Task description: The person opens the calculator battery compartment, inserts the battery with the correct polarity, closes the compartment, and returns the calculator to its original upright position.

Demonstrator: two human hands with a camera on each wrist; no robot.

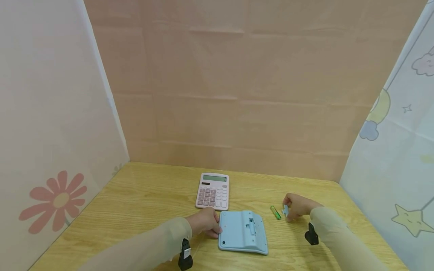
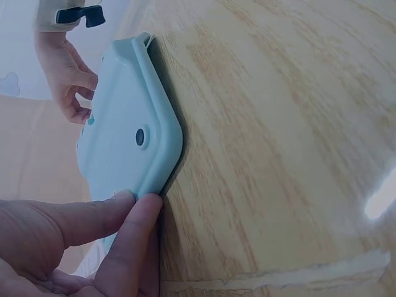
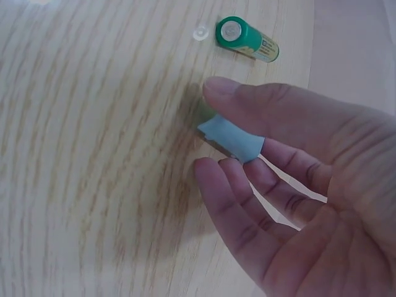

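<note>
A light blue calculator (image 1: 234,230) lies face down on the table, its battery compartment (image 1: 252,226) uncovered. Thumb and forefinger of my left hand (image 1: 204,222) pinch its left edge; the left wrist view shows these fingertips (image 2: 147,204) close to a corner with a dark round foot (image 2: 140,137). Right of the calculator, my right hand (image 1: 298,206) holds a small light blue battery cover (image 3: 232,137) between thumb and fingers, low over the table. Just left of that hand lies a green battery (image 1: 275,212), which also appears beyond the thumb in the right wrist view.
A pink calculator (image 1: 213,191) lies face up behind the blue one, close to my left hand. The wooden table (image 1: 152,195) ends at a plain tan backdrop (image 1: 237,94), with patterned cloths (image 1: 390,180) at both sides. A small clear disc (image 3: 200,32) lies beside the battery.
</note>
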